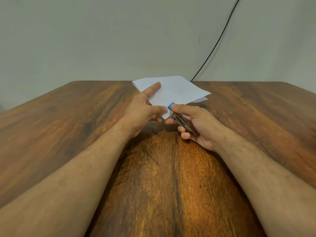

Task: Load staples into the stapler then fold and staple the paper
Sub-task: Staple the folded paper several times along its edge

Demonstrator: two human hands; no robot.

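Note:
A folded white paper [172,90] is held just above the wooden table, its layers showing at the right edge. My left hand [143,110] holds its near left side, index finger laid flat on top and thumb pinching the near corner. My right hand [196,124] grips a small metal stapler [181,119] with a blue tip, thumb pressing on the blue end. The stapler's jaws sit over the paper's near corner, right beside my left thumb.
The brown wooden table [162,177] stretches wide on all sides of my hands. A pale wall stands behind it, and a black cable [217,43] runs down the wall to the table's far edge at right.

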